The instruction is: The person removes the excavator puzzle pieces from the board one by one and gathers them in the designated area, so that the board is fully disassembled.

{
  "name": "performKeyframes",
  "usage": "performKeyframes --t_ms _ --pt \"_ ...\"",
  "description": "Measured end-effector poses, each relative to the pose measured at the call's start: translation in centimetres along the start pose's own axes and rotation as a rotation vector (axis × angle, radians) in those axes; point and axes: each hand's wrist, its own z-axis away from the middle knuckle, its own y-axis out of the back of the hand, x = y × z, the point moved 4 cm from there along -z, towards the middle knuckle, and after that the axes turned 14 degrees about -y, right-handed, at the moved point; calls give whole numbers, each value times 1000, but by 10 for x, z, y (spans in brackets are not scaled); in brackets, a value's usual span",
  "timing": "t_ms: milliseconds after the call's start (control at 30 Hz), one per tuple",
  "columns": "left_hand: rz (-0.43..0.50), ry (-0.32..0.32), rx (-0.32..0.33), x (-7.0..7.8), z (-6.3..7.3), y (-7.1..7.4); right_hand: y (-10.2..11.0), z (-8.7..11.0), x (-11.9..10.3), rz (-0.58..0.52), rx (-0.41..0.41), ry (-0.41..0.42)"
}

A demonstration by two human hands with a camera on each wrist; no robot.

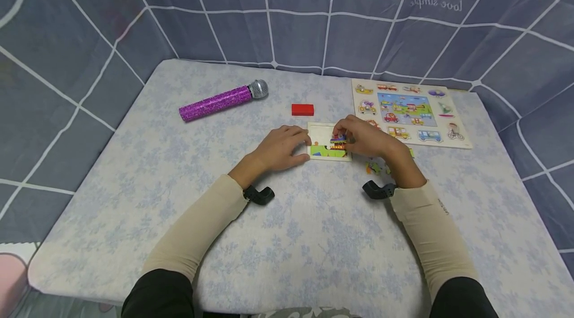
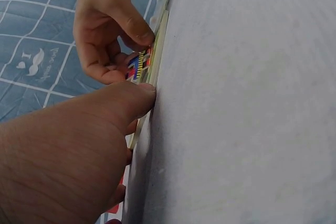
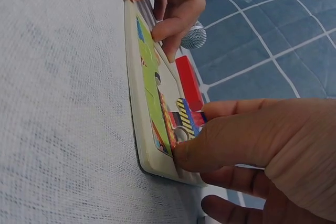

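A small puzzle board (image 1: 319, 132) in a pale frame lies flat on the table, with green picture pieces along its near side. My left hand (image 1: 282, 147) holds its left edge, thumb at the near corner and fingers farther up the side. Over the board's right part, my right hand (image 1: 365, 138) pinches a puzzle piece (image 3: 185, 116) with yellow-and-black stripes and red and blue parts. That piece is tilted up, close against the orange piece below it, and partly hidden by the fingers. Loose puzzle pieces (image 1: 373, 167) lie under the right wrist.
A red block (image 1: 302, 109) lies just beyond the small board. To the far left is a purple glitter microphone (image 1: 219, 103). A larger vehicle puzzle board (image 1: 466, 142) lies at the back right. A grey-blue patterned curtain (image 1: 296, 39) hangs behind the table.
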Motion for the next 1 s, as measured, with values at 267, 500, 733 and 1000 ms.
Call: performKeyframes --t_ms 267,500,733,1000 --pt "-4 5 -4 -1 -1 0 1 0 0 29 0 0" --pt "-1 6 -11 1 -1 1 8 3 1 54 58 4" --pt "-11 16 -14 1 0 0 29 16 2 -12 173 82" --pt "-3 -3 3 1 -1 2 51 55 21 -38 377 192"
